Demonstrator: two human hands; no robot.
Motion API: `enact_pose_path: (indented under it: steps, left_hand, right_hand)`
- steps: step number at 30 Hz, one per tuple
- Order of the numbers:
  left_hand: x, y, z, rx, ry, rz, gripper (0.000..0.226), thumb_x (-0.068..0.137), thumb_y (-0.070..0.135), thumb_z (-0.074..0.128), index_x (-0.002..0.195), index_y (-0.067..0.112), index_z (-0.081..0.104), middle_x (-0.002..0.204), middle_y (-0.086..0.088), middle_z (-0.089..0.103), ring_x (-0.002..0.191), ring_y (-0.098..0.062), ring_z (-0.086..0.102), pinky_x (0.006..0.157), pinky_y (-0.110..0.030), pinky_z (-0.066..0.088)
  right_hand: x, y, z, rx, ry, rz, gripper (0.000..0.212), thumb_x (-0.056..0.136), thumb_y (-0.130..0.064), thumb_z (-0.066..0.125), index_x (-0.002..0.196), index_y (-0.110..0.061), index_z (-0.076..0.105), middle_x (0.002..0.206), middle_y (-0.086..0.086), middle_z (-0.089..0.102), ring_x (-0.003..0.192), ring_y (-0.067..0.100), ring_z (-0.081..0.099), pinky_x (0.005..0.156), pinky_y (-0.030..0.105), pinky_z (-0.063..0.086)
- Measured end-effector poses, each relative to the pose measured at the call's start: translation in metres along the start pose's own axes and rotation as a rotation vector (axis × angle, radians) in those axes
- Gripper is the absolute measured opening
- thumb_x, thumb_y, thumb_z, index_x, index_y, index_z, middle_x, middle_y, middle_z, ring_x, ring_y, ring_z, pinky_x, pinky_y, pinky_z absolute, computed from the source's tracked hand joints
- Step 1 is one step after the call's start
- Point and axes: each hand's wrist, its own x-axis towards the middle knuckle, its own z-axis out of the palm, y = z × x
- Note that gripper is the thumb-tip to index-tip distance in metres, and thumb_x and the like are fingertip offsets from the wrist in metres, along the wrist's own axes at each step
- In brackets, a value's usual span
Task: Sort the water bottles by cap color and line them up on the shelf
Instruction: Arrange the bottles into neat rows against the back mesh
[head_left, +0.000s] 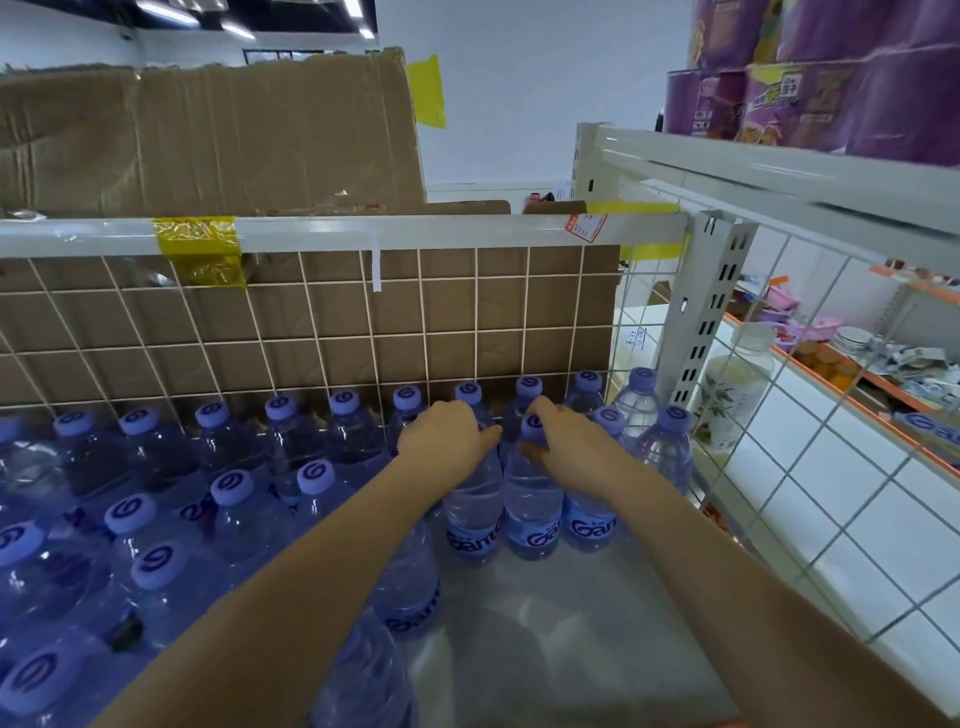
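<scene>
Shelf (571, 613): pale metal deck, wire grid (363, 332) at the back and right side, cardboard (208, 135) behind the grid, yellow tape (200, 244) on the top rail.

Bottles: clear plastic water bottles, purple caps with a swirl mark, blue labels. All stand upright, long axis vertical, caps up. A back row (345, 415) runs along the rear grid from the left edge to the right corner. More bottles crowd the left half of the deck in loose rows (228, 493), reaching the near edge. At the right, a short front group stands just ahead of the back row, labels facing the camera.

Left hand (447, 441): palm down over the top of one bottle (474, 514) in the front group, fingers curled round its cap and neck; cap hidden beneath the hand.

Right hand (569, 441): lies on the neighbouring bottle (532, 512), just to the right, fingers wrapped about the neck below the cap (535, 426), which shows between thumb and fingers. The two held bottles stand side by side, touching or nearly so.

Two further bottles (670, 447) stand at the right corner beside the upright post.

Upper shelf, right: purple packs (810, 78). Beyond the side grid: a white tiled surface and a pale jar (732, 395).
</scene>
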Motion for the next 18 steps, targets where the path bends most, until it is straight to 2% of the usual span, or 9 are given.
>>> enact_pose_path:
  steps: [3, 5, 7, 8, 10, 12, 14, 16, 18]
  left_hand:
    - [0.003, -0.002, -0.001, 0.066, -0.041, 0.022, 0.050, 0.091, 0.058, 0.047, 0.069, 0.012, 0.047, 0.068, -0.003, 0.049, 0.070, -0.021, 0.054, 0.061, -0.032, 0.044]
    - [0.001, -0.005, -0.009, -0.005, -0.110, 0.042, 0.053, 0.087, 0.062, 0.050, 0.065, 0.014, 0.047, 0.062, -0.004, 0.049, 0.062, -0.019, 0.054, 0.057, -0.031, 0.043]
    - [-0.005, -0.011, -0.024, -0.129, -0.151, 0.041, 0.052, 0.087, 0.060, 0.053, 0.067, 0.012, 0.048, 0.060, -0.006, 0.055, 0.054, -0.018, 0.056, 0.057, -0.033, 0.050]
    - [-0.009, -0.016, -0.033, -0.170, -0.136, 0.051, 0.051, 0.088, 0.058, 0.053, 0.070, 0.010, 0.050, 0.061, -0.008, 0.059, 0.054, -0.019, 0.060, 0.060, -0.033, 0.053]
    - [-0.018, -0.028, -0.052, -0.118, -0.011, 0.093, 0.049, 0.089, 0.057, 0.051, 0.079, 0.009, 0.055, 0.072, -0.008, 0.065, 0.066, -0.022, 0.065, 0.069, -0.037, 0.057]
    - [-0.027, -0.043, -0.067, 0.006, 0.145, 0.096, 0.044, 0.089, 0.059, 0.049, 0.087, 0.016, 0.056, 0.081, -0.002, 0.063, 0.079, -0.022, 0.063, 0.075, -0.038, 0.054]
    - [-0.037, -0.060, -0.079, 0.064, 0.195, 0.073, 0.040, 0.089, 0.059, 0.048, 0.093, 0.020, 0.054, 0.088, 0.000, 0.061, 0.084, -0.021, 0.059, 0.077, -0.037, 0.052]
    - [-0.046, -0.078, -0.087, 0.085, 0.112, 0.033, 0.040, 0.087, 0.059, 0.051, 0.097, 0.020, 0.054, 0.093, 0.000, 0.061, 0.085, -0.020, 0.058, 0.076, -0.036, 0.051]
    - [-0.055, -0.090, -0.089, 0.168, -0.047, 0.010, 0.040, 0.085, 0.055, 0.057, 0.098, 0.017, 0.057, 0.097, -0.003, 0.062, 0.087, -0.021, 0.059, 0.076, -0.035, 0.050]
  right_hand:
    - [0.000, 0.000, 0.001, -0.010, 0.004, 0.008, 0.040, 0.096, -0.034, 0.052, 0.128, -0.014, 0.039, 0.122, 0.013, 0.053, 0.107, 0.032, 0.057, 0.087, 0.041, 0.048]
    - [0.000, 0.001, 0.002, -0.027, 0.010, 0.003, 0.039, 0.096, -0.035, 0.052, 0.127, -0.015, 0.039, 0.119, 0.014, 0.054, 0.105, 0.033, 0.057, 0.085, 0.042, 0.048]
    - [-0.001, 0.003, 0.003, -0.101, 0.032, -0.017, 0.039, 0.096, -0.036, 0.052, 0.127, -0.017, 0.041, 0.117, 0.014, 0.055, 0.105, 0.034, 0.057, 0.083, 0.041, 0.047]
    - [-0.002, 0.003, 0.003, -0.164, 0.060, -0.024, 0.038, 0.096, -0.037, 0.051, 0.128, -0.018, 0.041, 0.116, 0.013, 0.055, 0.105, 0.034, 0.058, 0.081, 0.040, 0.048]
    - [-0.005, -0.001, 0.001, -0.294, 0.134, -0.007, 0.039, 0.095, -0.037, 0.052, 0.130, -0.020, 0.044, 0.117, 0.010, 0.050, 0.105, 0.033, 0.057, 0.079, 0.038, 0.048]
    - [-0.009, -0.011, -0.003, -0.377, 0.229, 0.019, 0.041, 0.092, -0.039, 0.054, 0.127, -0.020, 0.049, 0.120, 0.008, 0.045, 0.105, 0.032, 0.056, 0.077, 0.037, 0.047]
    - [-0.014, -0.025, -0.007, -0.392, 0.320, -0.015, 0.038, 0.091, -0.041, 0.055, 0.122, -0.019, 0.052, 0.118, 0.006, 0.043, 0.103, 0.028, 0.056, 0.074, 0.035, 0.047]
    - [-0.019, -0.042, -0.011, -0.279, 0.343, -0.130, 0.033, 0.091, -0.045, 0.055, 0.114, -0.021, 0.056, 0.111, 0.002, 0.046, 0.098, 0.023, 0.058, 0.071, 0.033, 0.045]
    - [-0.023, -0.061, -0.013, -0.054, 0.192, -0.272, 0.034, 0.088, -0.053, 0.056, 0.107, -0.025, 0.060, 0.102, -0.004, 0.055, 0.091, 0.017, 0.059, 0.073, 0.034, 0.048]
